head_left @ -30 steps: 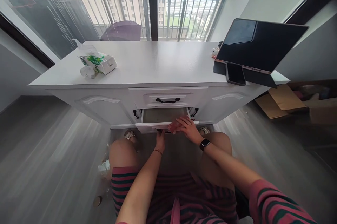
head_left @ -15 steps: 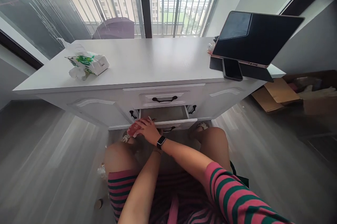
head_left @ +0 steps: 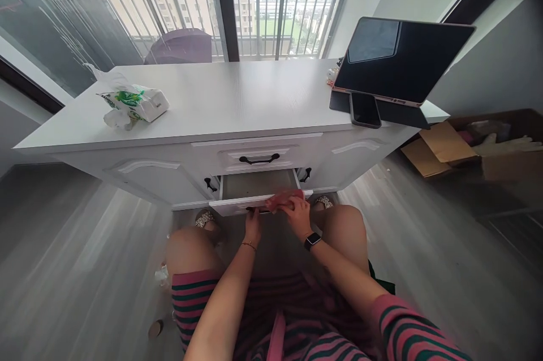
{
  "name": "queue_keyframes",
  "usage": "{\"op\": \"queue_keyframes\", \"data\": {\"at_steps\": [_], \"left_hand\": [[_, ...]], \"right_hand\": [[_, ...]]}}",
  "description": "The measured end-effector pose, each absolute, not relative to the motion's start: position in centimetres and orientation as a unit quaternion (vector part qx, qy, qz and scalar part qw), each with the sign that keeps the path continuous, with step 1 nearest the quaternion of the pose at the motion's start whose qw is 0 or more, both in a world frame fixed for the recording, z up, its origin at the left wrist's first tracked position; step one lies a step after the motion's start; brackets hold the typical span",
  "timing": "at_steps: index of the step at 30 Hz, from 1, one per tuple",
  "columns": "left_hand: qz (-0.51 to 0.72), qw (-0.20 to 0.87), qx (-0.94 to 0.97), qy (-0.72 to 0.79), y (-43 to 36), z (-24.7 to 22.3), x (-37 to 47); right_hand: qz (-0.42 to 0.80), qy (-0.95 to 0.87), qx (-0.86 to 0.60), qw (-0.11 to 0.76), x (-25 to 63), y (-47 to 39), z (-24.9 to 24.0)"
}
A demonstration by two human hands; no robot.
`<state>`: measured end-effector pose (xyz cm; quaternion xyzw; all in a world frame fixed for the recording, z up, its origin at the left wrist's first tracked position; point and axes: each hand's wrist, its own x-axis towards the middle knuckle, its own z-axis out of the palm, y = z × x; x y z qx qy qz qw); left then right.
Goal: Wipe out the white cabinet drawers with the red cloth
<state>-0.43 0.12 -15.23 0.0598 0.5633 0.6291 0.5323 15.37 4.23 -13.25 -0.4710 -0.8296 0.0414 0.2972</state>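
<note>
The lower drawer of the white cabinet is pulled part way out, and its inside shows a bare grey-beige bottom. My left hand is at the left end of the dark drawer handle, fingers curled on it. In my right hand, which wears a black watch, is a crumpled red cloth. This cloth lies against the top edge of the drawer front near its right end, hiding part of that edge. The closed upper drawer sits just above.
On the white cabinet top are a tissue pack at left, and a tablet with a phone at right. An open cardboard box stands on the floor at right. A small round object lies on the floor at left.
My right hand has moved right with the red cloth, from the drawer front's left end to near its right end. My left hand, formerly hidden behind the right forearm, now shows at the handle.
</note>
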Motion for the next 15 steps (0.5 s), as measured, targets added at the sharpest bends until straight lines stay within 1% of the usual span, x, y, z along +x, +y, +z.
{"op": "queue_keyframes", "data": {"at_steps": [4, 6, 8, 10, 15], "left_hand": [[0.641, 0.543, 0.012, 0.542, 0.3, -16.7, -0.7], [0.645, 0.545, -0.002, 0.535, 0.4, -16.9, -0.8], [0.645, 0.549, -0.011, 0.531, 0.5, -17.0, -0.8], [0.643, 0.552, -0.018, 0.53, 0.5, -16.9, -0.8], [0.639, 0.545, -0.026, 0.541, 0.5, -16.6, -0.8]], "right_hand": [[0.107, -0.738, -0.555, 0.368, 15.8, 3.8, -15.7], [0.178, -0.673, -0.576, 0.427, 15.2, 3.5, -17.1], [0.267, -0.569, -0.601, 0.494, 14.4, 3.3, -18.6], [0.329, -0.472, -0.618, 0.536, 13.8, 3.4, -20.0], [0.409, -0.395, -0.606, 0.556, 11.5, 4.0, -21.9]]}}
